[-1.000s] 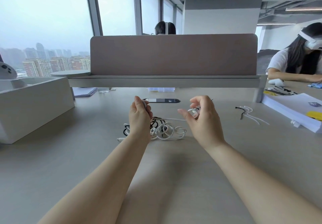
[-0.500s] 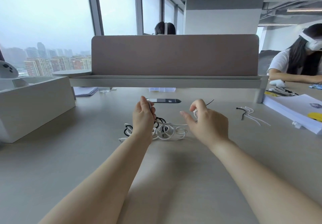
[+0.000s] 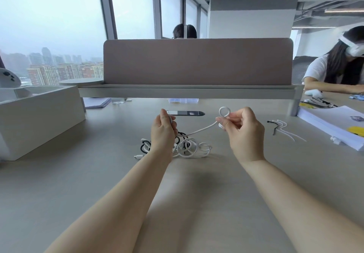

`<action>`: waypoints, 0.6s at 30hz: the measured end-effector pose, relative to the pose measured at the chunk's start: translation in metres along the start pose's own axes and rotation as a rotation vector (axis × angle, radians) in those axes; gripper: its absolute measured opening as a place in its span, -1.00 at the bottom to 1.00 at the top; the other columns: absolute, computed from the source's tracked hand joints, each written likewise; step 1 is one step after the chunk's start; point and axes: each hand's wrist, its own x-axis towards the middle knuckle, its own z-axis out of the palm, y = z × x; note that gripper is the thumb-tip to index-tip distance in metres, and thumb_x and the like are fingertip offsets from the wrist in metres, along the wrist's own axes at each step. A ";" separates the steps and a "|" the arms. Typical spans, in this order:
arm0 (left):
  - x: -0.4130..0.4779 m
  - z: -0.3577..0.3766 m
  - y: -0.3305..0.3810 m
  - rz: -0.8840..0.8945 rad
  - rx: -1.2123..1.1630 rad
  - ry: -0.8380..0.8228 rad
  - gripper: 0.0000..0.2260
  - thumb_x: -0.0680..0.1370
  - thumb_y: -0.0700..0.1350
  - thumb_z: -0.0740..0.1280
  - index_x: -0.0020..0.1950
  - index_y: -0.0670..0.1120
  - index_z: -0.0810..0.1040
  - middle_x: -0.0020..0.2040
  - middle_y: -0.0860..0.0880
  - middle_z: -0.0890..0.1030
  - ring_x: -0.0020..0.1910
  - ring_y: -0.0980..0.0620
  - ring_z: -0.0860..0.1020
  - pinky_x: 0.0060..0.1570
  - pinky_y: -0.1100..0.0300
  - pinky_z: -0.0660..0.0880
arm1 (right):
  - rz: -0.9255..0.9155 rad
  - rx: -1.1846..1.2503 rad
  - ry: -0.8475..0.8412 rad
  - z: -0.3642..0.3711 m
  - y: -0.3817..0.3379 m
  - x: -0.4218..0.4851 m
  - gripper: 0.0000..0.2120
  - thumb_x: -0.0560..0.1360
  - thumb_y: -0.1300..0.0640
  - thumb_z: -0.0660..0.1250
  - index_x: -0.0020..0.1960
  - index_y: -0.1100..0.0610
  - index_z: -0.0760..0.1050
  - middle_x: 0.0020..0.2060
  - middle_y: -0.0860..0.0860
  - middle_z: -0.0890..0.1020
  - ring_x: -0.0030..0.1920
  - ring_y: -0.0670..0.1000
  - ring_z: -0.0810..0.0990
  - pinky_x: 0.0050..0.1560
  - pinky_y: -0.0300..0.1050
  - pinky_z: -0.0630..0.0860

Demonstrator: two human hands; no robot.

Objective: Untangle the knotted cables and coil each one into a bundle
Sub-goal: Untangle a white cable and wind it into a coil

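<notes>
A tangle of white and black cables lies on the grey desk in front of me. My right hand pinches a white cable whose end curls into a small loop above my fingers. The strand runs down to the left into the tangle. My left hand is raised over the left side of the pile, fingers curled round a white cable part that is mostly hidden. A white plug sticks out at the pile's left.
A dark flat device lies beyond the hands. Loose cable ties lie to the right, near a white paper stack. A white box stands at the left. A brown divider panel closes the back; a person sits at far right.
My right hand has lifted and turned, pulling the white cable out of the pile so its looped end now shows above the fingers. The left hand has stayed over the tangle.
</notes>
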 end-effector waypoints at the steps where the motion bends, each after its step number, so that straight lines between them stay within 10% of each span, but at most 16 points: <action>1: -0.001 0.001 -0.001 0.002 0.012 -0.008 -0.66 0.68 0.06 0.03 -0.21 -0.07 0.34 -0.38 0.01 0.36 -0.51 0.10 0.27 -0.54 0.36 0.24 | 0.020 -0.048 -0.003 -0.001 0.002 0.000 -0.74 0.43 -0.02 0.45 -0.20 0.11 0.43 -0.32 -0.04 0.64 -0.28 0.08 0.63 -0.23 0.02 0.53; 11: -0.002 0.003 -0.006 0.021 0.063 -0.082 -0.65 0.68 0.05 0.04 -0.22 -0.08 0.38 -0.35 -0.01 0.35 -0.45 0.11 0.27 -0.48 0.37 0.27 | -0.342 -0.416 -0.061 0.005 0.002 -0.004 -0.79 0.49 0.05 0.28 -0.23 0.15 0.54 -0.45 0.03 0.57 -0.42 0.17 0.51 -0.37 -0.19 0.25; 18: -0.002 0.004 -0.009 0.038 0.094 -0.087 -0.64 0.67 0.06 0.04 -0.24 -0.07 0.37 -0.36 0.01 0.37 -0.45 0.10 0.28 -0.41 0.28 0.26 | -0.650 -0.433 -0.076 0.012 -0.015 -0.002 -0.80 0.53 0.11 0.21 -0.14 0.15 0.56 -0.14 0.02 0.61 -0.21 0.10 0.54 0.29 0.11 0.33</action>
